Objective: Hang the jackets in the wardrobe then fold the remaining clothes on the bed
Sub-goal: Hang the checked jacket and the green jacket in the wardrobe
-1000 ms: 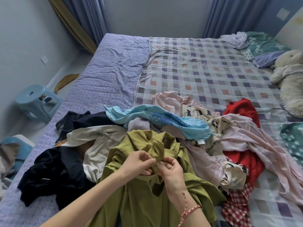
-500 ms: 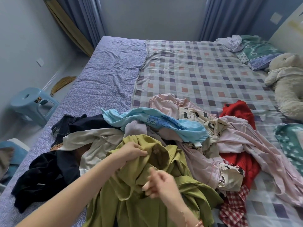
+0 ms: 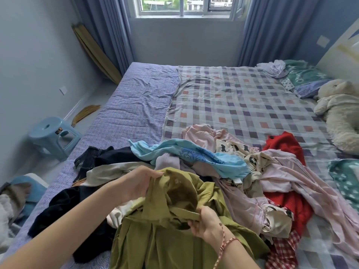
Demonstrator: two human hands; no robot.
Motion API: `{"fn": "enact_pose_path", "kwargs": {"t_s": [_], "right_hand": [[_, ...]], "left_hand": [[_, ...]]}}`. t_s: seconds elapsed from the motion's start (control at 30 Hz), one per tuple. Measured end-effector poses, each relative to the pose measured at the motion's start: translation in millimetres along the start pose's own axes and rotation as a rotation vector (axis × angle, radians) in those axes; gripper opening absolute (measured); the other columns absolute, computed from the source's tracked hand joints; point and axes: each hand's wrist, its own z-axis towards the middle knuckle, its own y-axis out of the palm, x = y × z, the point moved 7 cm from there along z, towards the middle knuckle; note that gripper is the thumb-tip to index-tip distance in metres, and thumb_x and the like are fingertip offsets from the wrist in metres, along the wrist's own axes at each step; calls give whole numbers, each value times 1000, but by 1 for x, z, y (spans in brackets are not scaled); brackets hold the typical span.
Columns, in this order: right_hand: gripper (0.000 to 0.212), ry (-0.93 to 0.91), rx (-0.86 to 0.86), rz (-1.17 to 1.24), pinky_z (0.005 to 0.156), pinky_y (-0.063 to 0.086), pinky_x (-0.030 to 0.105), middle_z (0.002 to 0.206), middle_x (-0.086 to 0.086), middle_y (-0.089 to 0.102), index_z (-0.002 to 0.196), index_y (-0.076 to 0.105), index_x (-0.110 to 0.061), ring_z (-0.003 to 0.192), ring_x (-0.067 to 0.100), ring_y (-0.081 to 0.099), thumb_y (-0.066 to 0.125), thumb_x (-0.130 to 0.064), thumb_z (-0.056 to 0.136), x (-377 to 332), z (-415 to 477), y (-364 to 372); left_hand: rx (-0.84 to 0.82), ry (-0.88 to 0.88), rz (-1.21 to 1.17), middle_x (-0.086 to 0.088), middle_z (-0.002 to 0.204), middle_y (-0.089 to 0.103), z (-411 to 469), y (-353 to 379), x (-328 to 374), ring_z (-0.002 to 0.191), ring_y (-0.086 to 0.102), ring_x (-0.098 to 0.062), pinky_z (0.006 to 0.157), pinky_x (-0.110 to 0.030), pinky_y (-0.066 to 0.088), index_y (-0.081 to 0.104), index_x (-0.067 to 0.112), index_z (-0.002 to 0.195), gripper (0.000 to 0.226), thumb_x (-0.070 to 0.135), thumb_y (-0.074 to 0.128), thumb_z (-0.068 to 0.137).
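Observation:
An olive-green garment (image 3: 174, 239) is lifted off the near edge of the bed. My left hand (image 3: 138, 183) grips its upper left part by the collar opening. My right hand (image 3: 206, 224) pinches the collar edge lower right. Behind it lies a heap of clothes: a light blue top (image 3: 194, 154), a pink garment (image 3: 303, 181), a cream printed piece (image 3: 235, 150), a red garment (image 3: 285, 148), a red checked cloth (image 3: 281, 251), a cream garment (image 3: 114, 169) and black garments (image 3: 64, 210).
The bed carries a checked cover (image 3: 242, 98) and a purple sheet (image 3: 136, 105). A plush toy (image 3: 338, 113) and pillows (image 3: 303, 78) lie at the right. A blue stool (image 3: 52, 134) stands on the floor at the left. Curtains and a window face me.
My hands, together at the collar a second ago, have spread apart. The left rose with the fabric, the right dropped lower right. The view tilted up, showing the window.

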Motion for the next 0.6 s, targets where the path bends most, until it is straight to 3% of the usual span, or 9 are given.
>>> {"fn": "enact_pose_path", "kwargs": {"t_s": [0.07, 0.17, 0.23, 0.3, 0.37, 0.47, 0.53, 0.6], "right_hand": [[19, -96, 20, -165, 50, 47, 22, 81, 12, 63, 101, 55, -4, 54, 15, 57, 46, -20, 97, -7, -6, 4], [18, -207, 23, -446, 44, 43, 15, 93, 12, 62, 104, 54, -5, 52, 11, 57, 55, -19, 93, -12, -14, 13], [11, -292, 106, -655, 39, 36, 12, 81, 5, 58, 85, 56, -10, 53, 8, 52, 58, -19, 91, -16, -23, 9], [26, -342, 175, -796, 37, 30, 11, 66, -2, 48, 66, 48, -16, 52, 6, 44, 59, -19, 89, -17, -31, 3], [23, -329, 108, -671, 38, 32, 12, 66, 0, 49, 71, 50, -15, 51, 7, 44, 56, -22, 92, -15, -38, 5], [14, -287, 32, -192, 40, 44, 19, 78, 10, 55, 87, 51, -9, 59, 16, 55, 46, -17, 98, -24, -50, 6], [10, -289, -63, 90, 44, 51, 24, 86, 16, 60, 92, 54, -5, 71, 22, 59, 45, -8, 97, -37, -63, 8], [13, -262, -193, 321, 45, 54, 25, 81, 17, 61, 90, 55, 0, 74, 22, 58, 44, 2, 95, -51, -84, 9]], "left_hand": [[35, 6, 12, -13, 87, 71, -8, 5, 2, 72, 68, -21, 59, -29, 56, 65, 5, 105, 26, 22, 54, 89], [135, 57, 232, -15, 99, 71, -19, 11, 6, 82, 69, -22, 63, -28, 55, 62, 3, 110, 44, 20, 77, 72], [378, 163, 491, -6, 91, 68, -28, 4, 15, 81, 64, -16, 66, -23, 50, 55, 10, 109, 48, 17, 77, 66], [594, 314, 724, 2, 89, 62, -44, 4, 31, 84, 57, -14, 71, -24, 43, 51, 17, 106, 29, 15, 63, 80], [669, 384, 824, 0, 95, 60, -54, 6, 41, 91, 54, -18, 75, -27, 38, 53, 18, 107, 18, 18, 51, 88], [756, 418, 948, -9, 97, 64, -66, 4, 50, 98, 57, -29, 78, -32, 41, 59, 16, 90, 13, 22, 48, 92], [797, 421, 982, -15, 84, 61, -75, 2, 54, 92, 58, -34, 71, -34, 39, 54, 15, 66, 27, 20, 49, 92], [826, 415, 969, -15, 65, 49, -80, -4, 56, 82, 57, -41, 63, -37, 39, 48, 11, 52, 37, 14, 52, 88]]}}
